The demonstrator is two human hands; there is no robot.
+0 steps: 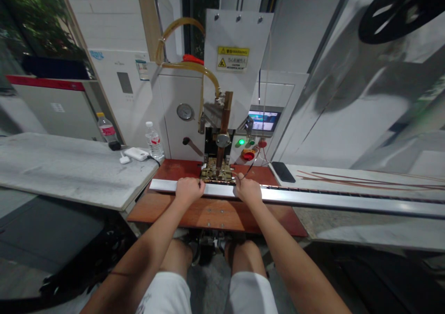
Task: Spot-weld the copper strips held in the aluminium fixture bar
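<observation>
A long silver metal bar (347, 200) lies crosswise in front of the machine's brass-coloured fixture (217, 171). My left hand (188, 190) is closed over the bar, left of the fixture, its fingertips hidden behind the far edge. On the fixture's right, my right hand (249, 191) is also closed over the bar, thumb and fingers bent toward the fixture. A thin dark wire (249, 168) runs down close to the right fingers; whether they pinch it I cannot tell. Above the fixture stands the machine's brown upright press rod (224, 128).
Under the bar is a reddish-brown board (215, 212). Two bottles, one a clear water bottle (154, 140), and a white power bank (136, 154) stand at left. A phone (283, 172) and thin copper-coloured strips (347, 178) lie at right. The control screen (264, 120) is lit.
</observation>
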